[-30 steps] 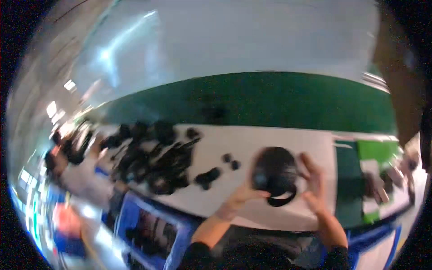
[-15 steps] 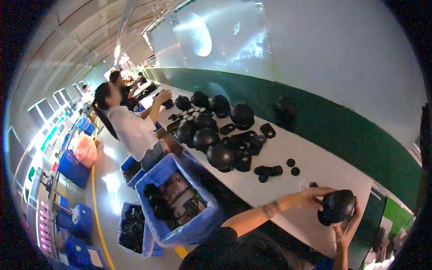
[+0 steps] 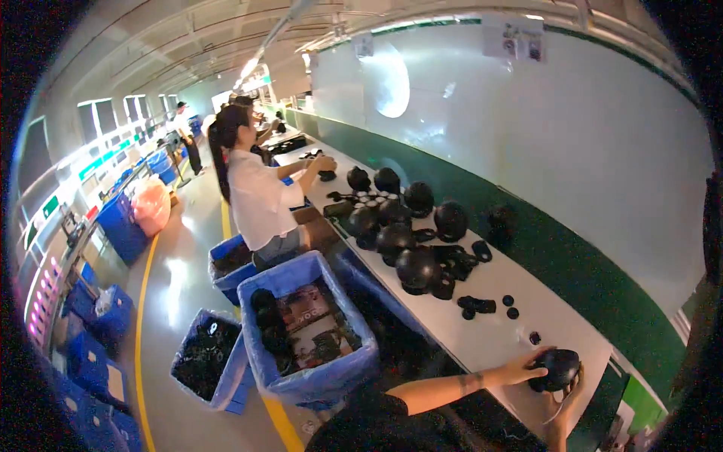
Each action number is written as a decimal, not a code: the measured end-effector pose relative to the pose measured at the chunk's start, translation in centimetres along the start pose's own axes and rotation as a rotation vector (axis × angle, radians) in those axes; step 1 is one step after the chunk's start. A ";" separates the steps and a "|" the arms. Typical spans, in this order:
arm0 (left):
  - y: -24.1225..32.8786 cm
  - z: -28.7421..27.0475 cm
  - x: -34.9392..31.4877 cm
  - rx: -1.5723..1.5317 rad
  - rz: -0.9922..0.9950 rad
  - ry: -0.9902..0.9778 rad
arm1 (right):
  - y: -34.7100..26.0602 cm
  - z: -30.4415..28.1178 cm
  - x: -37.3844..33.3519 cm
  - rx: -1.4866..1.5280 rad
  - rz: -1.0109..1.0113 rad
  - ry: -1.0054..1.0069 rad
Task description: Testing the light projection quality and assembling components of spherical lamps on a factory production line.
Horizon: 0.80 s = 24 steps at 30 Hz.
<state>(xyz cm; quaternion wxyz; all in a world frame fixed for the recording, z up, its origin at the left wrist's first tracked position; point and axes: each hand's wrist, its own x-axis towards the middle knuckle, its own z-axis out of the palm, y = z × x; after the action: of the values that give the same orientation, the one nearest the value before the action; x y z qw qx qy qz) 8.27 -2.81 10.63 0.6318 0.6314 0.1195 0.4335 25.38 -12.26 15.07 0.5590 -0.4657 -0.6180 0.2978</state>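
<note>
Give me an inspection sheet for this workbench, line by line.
Surface: long white table against a green-and-white wall.
Job's things: one round black part, held at the table's near end.
Clutter: heap of black parts; small black pieces.
Grippers: left hand and right hand both grasp the round black part.
Cables: nothing seen.
Surroundings: blue-lined bin of parts on the floor; a co-worker at the table.
</note>
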 end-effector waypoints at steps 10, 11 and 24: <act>-1.0 0.9 -0.2 0.238 0.032 0.188 | 3.5 -0.8 0.0 0.219 0.106 0.089; -0.2 1.1 -0.3 0.239 -0.017 0.179 | 3.6 -1.1 0.0 0.211 0.094 0.076; -3.2 1.9 -1.4 0.322 0.218 0.366 | 4.0 0.4 4.5 -0.131 0.001 -0.038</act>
<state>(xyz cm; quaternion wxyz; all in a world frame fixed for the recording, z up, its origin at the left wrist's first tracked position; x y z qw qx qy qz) 10.04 -4.61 7.52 0.4406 0.6441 0.2304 0.5813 26.24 -6.59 13.26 0.5153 -0.4960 -0.6464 0.2658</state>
